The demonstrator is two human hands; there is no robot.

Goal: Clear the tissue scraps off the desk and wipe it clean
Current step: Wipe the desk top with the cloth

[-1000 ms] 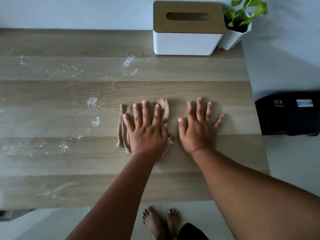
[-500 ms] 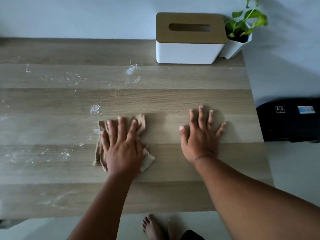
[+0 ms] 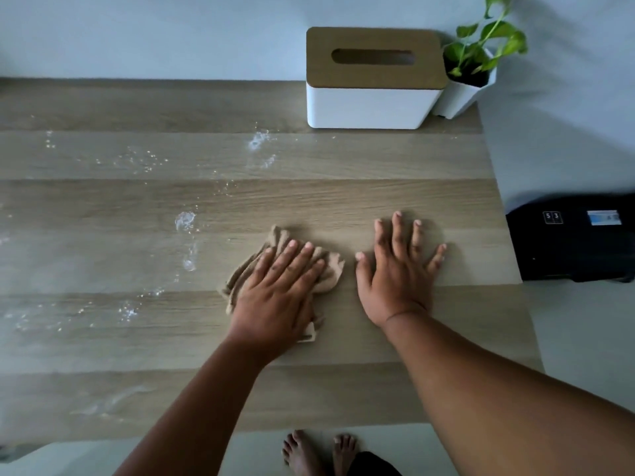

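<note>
Several wet smears point(image 3: 185, 221) lie just left of the left hand point(image 3: 278, 297), its flat-fingered grip pressing the cloth point(image 3: 330, 269); right hand point(image 3: 398, 269) splayed on the desk point(image 3: 343, 201).

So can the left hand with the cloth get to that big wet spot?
Probably yes. The left hand presses the cloth flat, and only bare desk lies between it and the wet spot.

Single head-worn view: I look steeply forward and down from standing height onto the wooden desk point(image 3: 343, 201), close enough that both forearms fill the lower frame. The wall point(image 3: 171, 36) bounds the top edge; my bare feet point(image 3: 319, 451) show below the desk's near edge.
</note>
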